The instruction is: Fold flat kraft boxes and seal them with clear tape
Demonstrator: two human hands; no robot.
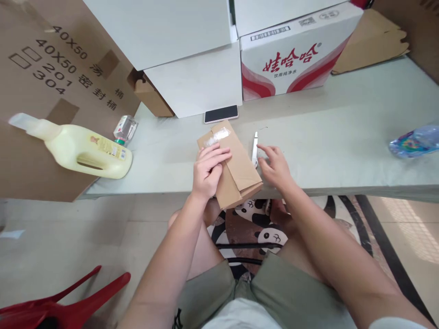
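Note:
A small brown cardboard box lies slanted at the table's front edge, its near end overhanging. Clear tape crosses its far end. My left hand rests on the left part of the box, its fingers stretched flat across the top and the thumb also on top. To the right of the box lies a white utility knife. Beside it is my right hand, open, with the index fingertip at the knife's handle and the thumb a little apart from it. Whether the fingertip touches the knife I cannot tell.
A phone lies behind the box, before white cartons and a red-and-white carton. At left are a yellow jug, a small clear bottle and a large cardboard box. A plastic bottle lies at right.

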